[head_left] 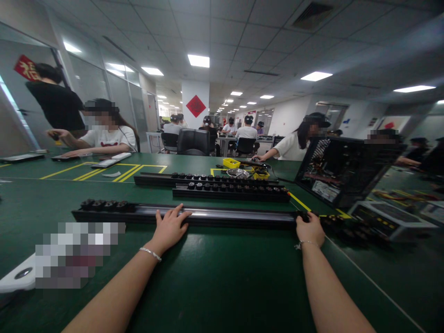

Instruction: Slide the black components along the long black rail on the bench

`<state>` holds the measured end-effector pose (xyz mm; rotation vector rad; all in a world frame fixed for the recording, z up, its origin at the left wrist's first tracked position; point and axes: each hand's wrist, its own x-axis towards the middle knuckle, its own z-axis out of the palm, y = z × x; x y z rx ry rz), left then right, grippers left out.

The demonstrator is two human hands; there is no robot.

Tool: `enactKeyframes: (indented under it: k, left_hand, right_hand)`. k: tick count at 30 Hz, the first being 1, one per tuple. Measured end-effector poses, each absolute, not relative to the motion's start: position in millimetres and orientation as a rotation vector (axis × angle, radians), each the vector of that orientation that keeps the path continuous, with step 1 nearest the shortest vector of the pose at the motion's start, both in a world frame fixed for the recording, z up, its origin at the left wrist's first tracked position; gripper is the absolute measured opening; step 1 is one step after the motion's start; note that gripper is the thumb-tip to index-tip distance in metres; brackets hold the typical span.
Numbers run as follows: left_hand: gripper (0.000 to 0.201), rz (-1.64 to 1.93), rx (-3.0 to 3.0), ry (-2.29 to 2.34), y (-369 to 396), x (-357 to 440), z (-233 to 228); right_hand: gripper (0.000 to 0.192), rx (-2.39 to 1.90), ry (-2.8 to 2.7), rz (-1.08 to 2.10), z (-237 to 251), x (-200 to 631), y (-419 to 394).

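- My left hand (169,227) is lying flat and unclenched on the long black rail (215,215), fingers spread over its glossy middle stretch, pressing rather than gripping.
- My right hand (311,229) is curling around the right end of the same rail, grasping it where the cluster of dark knobs (342,227) is beginning.
- The rail is lying lengthwise across the green table (215,282), parallel to my near edge and roughly at mid-depth; its left end is carrying a short row of black caps (104,204), while the middle span between my hands is showing bare.
- Two further rails (222,186) are resting just behind it, toward the far edge; both appear to be carrying caps along much of their length.
- Judging from this, my rail is looking only partly populated: the ends are filled, the centre is remaining open.
- A yellow tray (231,163) and a metal bowl (237,173) are sitting behind those rails, near the far edge.
- An open computer case (342,173) is standing toward the far right corner.
- A white device (21,276) is lying at the near left edge.
- Other people are working at the far side; a seated person's hand (262,157) is reaching toward the yellow tray.
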<state>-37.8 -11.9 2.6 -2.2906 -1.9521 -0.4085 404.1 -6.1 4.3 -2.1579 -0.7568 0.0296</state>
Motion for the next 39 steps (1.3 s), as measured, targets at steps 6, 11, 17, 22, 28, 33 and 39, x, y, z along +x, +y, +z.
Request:
enactKeyframes:
  k: [6,11,17,22,28,33,39]
  left_hand:
    - [0.041,-0.421,-2.285,-1.948,-12,-38,2]
    - [0.041,-0.441,-2.280,-1.932,-11,-39,0]
    - [0.041,-0.458,-2.285,-1.918,-10,-40,-2]
    - [0.040,-0.460,-2.284,-1.920,-10,-40,-2]
    - [0.041,-0.459,-2.281,-1.924,-10,-40,-1]
    - [0.041,-0.464,-2.282,-1.920,-10,-40,-1]
    - [0.041,-0.452,-2.291,-1.933,-12,-39,1]
  right_hand:
    - [0.055,-2.142,-0.758,0.025,3,406,-6]
    - [0.056,-2.127,-0.742,0.037,3,408,-6]
    - [0.055,-2.060,-0.717,0.009,-1,412,-6]
    - [0.050,-2.020,-0.717,-0.035,-8,422,-2]
    - [0.051,-1.944,-0.679,-0.049,-17,431,3]
    - [0.051,-1.919,-0.654,-0.033,-16,431,3]
    - [0.050,-1.923,-0.646,-0.017,-13,429,1]
